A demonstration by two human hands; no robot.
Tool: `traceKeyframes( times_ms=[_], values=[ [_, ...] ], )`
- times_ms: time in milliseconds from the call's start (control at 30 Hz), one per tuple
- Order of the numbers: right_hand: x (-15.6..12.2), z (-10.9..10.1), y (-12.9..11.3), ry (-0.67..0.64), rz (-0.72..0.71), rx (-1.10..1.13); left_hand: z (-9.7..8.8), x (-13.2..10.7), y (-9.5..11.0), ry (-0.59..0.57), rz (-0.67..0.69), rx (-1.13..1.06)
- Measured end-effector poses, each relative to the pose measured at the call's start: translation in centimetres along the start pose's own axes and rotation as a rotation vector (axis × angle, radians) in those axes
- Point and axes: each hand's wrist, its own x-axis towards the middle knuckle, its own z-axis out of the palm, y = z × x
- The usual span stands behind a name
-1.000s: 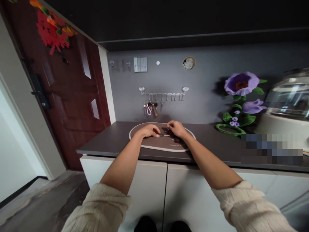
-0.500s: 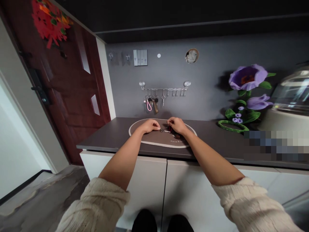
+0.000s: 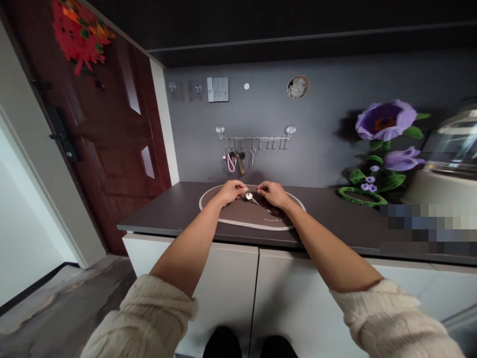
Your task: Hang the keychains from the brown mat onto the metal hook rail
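Note:
My left hand (image 3: 233,191) pinches a silver key (image 3: 249,196) by its ring, over the brown oval mat (image 3: 238,216). The key's blade points toward my right hand. My right hand (image 3: 274,193) has thumb and forefinger pressed together just right of the key; whatever it grips is hidden. Below its fingers a dark reddish item (image 3: 273,211) lies at the mat, partly covered by the hand, its kind unclear. On the wall behind, a clear hook rail (image 3: 257,138) carries several keys, with a pink loop (image 3: 231,163) and a brown strap (image 3: 241,164) among them.
The mat lies on a dark countertop (image 3: 328,219) above white cabinets (image 3: 219,268). To the right stand purple fabric flowers (image 3: 385,122) and a clear-topped container (image 3: 450,144). A dark red door (image 3: 108,129) is at the left. A black overhead cabinet (image 3: 279,30) hangs above.
The key by my left hand has turned, so its head now faces me with the blade slanting right. Both hands stay nearly in place; the view has shifted slightly.

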Motion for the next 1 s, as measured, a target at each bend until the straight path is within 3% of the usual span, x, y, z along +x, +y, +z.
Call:
traceKeyframes(
  times_ms=[267, 533, 1000],
  values=[
    [0.1, -0.1, -0.9, -0.015, 0.031, 0.394, 0.0, 0.4, 0.0, 0.13, -0.034, -0.17],
    [0.0, 0.0, -1.7, -0.059, 0.021, 0.695, 0.3, 0.5, 0.3, 0.125, -0.077, -0.432],
    [0.0, 0.4, -1.5, -0.094, 0.011, 0.816, 1.1, 0.3, 0.8, 0.069, -0.091, -0.539]
  ],
)
